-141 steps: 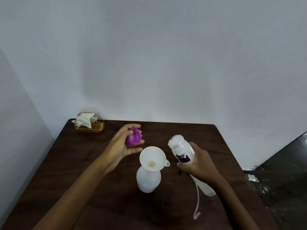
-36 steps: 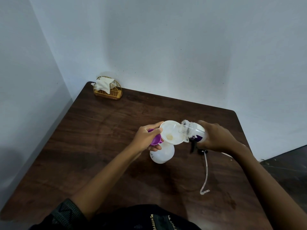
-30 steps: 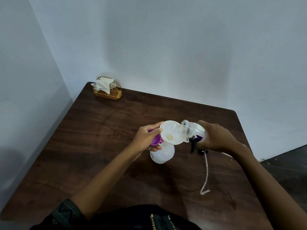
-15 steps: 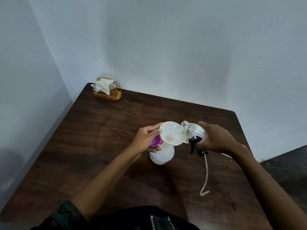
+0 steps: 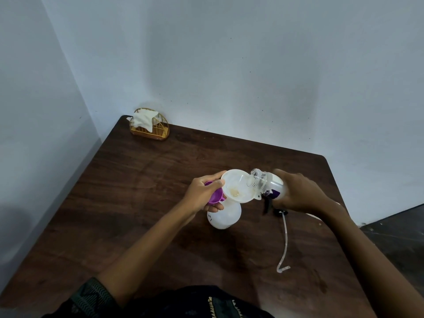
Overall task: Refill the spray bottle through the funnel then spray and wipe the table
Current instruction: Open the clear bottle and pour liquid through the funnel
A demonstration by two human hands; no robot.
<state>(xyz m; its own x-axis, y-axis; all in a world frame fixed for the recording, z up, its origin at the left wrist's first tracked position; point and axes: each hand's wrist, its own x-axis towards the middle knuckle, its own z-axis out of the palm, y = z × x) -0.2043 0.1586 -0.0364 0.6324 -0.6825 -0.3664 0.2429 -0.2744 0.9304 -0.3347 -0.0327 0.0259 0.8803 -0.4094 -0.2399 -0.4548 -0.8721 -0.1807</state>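
- While the right hand (image 5: 300,193) grips the tilted refill bottle (image 5: 269,185) with curled fingers right of centre, its mouth overhangs the funnel (image 5: 237,188).
- Left hand (image 5: 203,195) curls round a purple cap (image 5: 215,196), thumb touching the funnel rim.
- Spray bottle (image 5: 223,217) stands below, mid-frame.

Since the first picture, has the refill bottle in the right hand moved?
Yes. The refill bottle, in the right hand, went left and tipped: its mouth now lies over the rim of the funnel, not beside it.

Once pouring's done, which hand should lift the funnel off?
Probably left: the left hand touches the funnel at its rim, though it also holds the purple cap; the right hand grips the tilted refill bottle.
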